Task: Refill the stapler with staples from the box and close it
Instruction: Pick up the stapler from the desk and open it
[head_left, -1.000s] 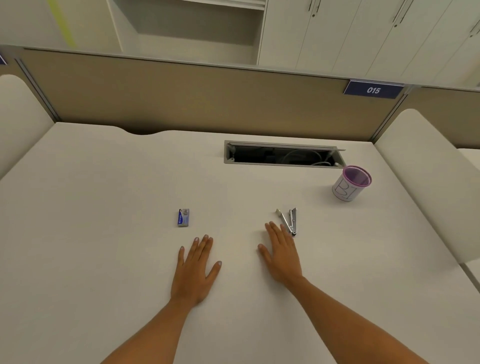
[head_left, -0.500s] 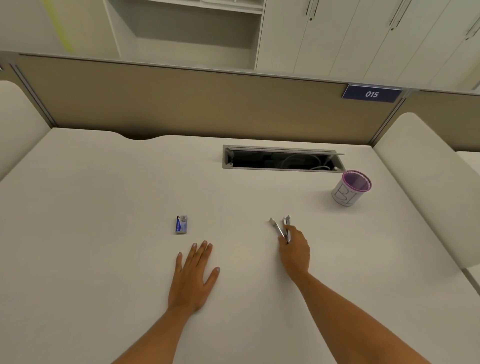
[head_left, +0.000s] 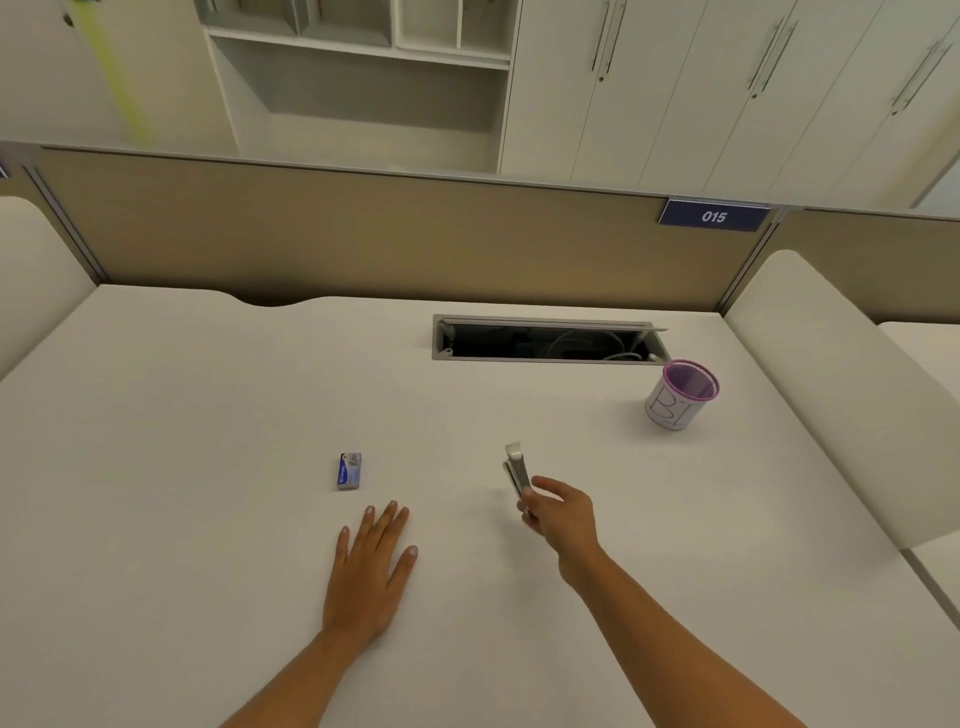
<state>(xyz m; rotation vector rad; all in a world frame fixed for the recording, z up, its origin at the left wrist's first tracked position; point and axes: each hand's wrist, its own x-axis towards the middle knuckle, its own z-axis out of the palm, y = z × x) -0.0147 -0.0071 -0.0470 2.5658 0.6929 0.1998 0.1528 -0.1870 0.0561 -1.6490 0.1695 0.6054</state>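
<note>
A small silver stapler (head_left: 516, 467) is held off the white desk (head_left: 208, 415), its front end pointing away from me. My right hand (head_left: 558, 514) grips its near end, which the fingers hide. A small blue staple box (head_left: 349, 471) lies flat on the desk to the left. My left hand (head_left: 371, 571) rests palm down, fingers spread, just in front of the box and not touching it.
A purple-rimmed mesh cup (head_left: 680, 395) marked with letters stands at the right. An open cable slot (head_left: 545, 340) cuts into the desk behind the stapler. A tan partition (head_left: 363, 234) closes the far edge, with padded dividers on both sides.
My right hand went from lying flat beside the stapler to closing on it and lifting it off the desk. The left hand stayed flat.
</note>
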